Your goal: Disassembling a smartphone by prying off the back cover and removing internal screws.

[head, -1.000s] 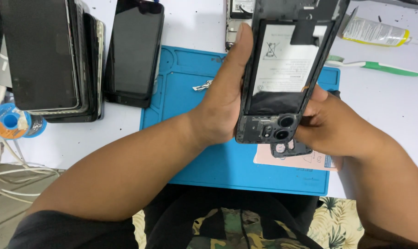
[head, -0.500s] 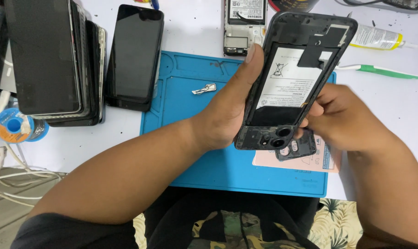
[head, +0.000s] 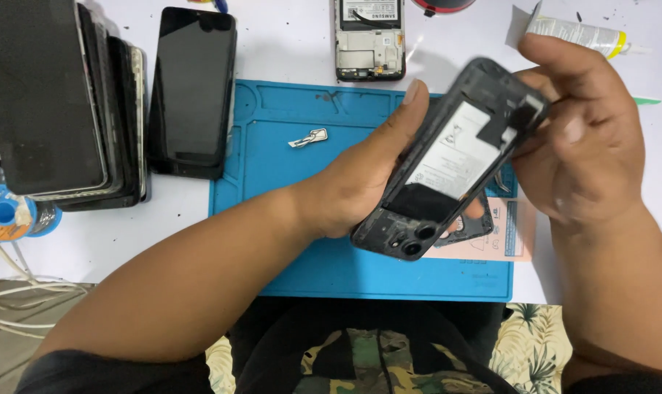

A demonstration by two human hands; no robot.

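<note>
Since 0.5 s ago, phone (head: 447, 164) tilted flatter, right hand (head: 579, 138) shifted to its top end. Left hand (head: 367, 182) clamped on its lower edge above blue mat (head: 287, 241); right grip pinches the top corner, steadying the open back.

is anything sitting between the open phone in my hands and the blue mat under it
Mostly not. Both the left hand and right hand hold the opened phone above the blue mat; only a small black frame piece lies beneath.

Opened phone (head: 447, 160) tilted flatter; right hand (head: 582, 138) moved up to top end.
</note>
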